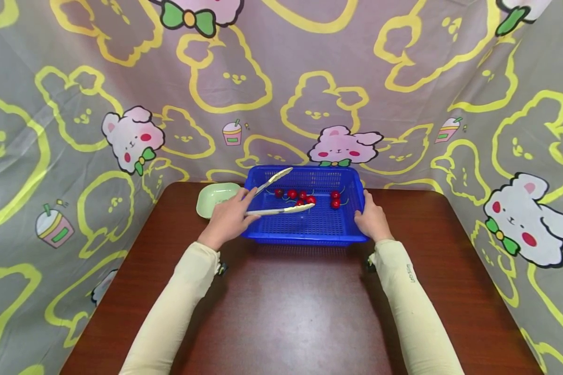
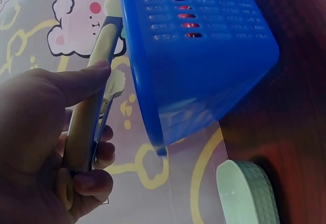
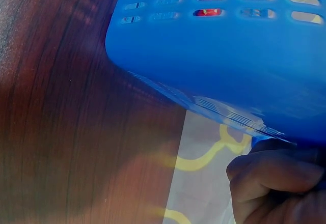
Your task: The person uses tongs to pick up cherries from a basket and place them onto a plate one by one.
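Note:
My left hand grips a pair of tongs, whose two spread arms reach over the blue plastic basket. In the left wrist view, fingers and thumb wrap the tongs' handle beside the basket's rim. On the opposite side, my right hand holds the basket by its right rim; the right wrist view has its curled fingers at the basket's edge. Several red cherries with stems lie inside, mostly toward the back. One tong tip appears over some of them; contact cannot be told.
A pale green dish stands on the brown wooden table, just left of the basket. Close behind the table and along both sides hangs a patterned cloth.

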The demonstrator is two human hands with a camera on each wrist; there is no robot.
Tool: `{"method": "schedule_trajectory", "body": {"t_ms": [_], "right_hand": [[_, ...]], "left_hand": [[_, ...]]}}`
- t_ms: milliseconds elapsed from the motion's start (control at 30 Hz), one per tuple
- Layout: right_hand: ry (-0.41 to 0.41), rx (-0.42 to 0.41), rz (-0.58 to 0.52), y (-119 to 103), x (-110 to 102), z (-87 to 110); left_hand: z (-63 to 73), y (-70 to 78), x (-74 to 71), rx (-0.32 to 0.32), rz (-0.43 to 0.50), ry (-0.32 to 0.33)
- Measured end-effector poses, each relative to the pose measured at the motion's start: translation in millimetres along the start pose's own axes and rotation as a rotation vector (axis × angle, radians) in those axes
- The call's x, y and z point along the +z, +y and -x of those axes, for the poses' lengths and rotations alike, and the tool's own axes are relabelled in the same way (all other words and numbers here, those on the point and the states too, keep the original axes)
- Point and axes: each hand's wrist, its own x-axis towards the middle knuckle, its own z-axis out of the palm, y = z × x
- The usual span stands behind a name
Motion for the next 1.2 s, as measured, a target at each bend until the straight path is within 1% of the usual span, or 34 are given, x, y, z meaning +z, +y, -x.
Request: {"method": "schedule_trajectory", "body": {"t_ms": [100, 267, 567, 867, 1200], "right_hand": [[-0.002, 0.001, 0.004, 1, 0, -0.9], [0.002, 0.003, 0.008, 1, 1, -1.9], [0.007, 0.003, 0.0, 1, 1, -0.9], [-0.004, 0.005, 0.003, 2, 1, -2.0], [0.005, 0.001, -0.002, 0, 1, 0.6]], "left_hand": [[-2.1, 3.9, -1.1, 0.007, -0.01, -0.005], [-5.2, 8.5, -0.9, 0.012, -0.033, -0.033], [-10.4, 12.0, 3.4, 0.01, -0.077, -0.085], [-14.3, 16.6, 8.2, 0.025, -0.114, -0.115], [-17.2, 21.4, 8.5, 0.036, -0.148, -0.156]]}}
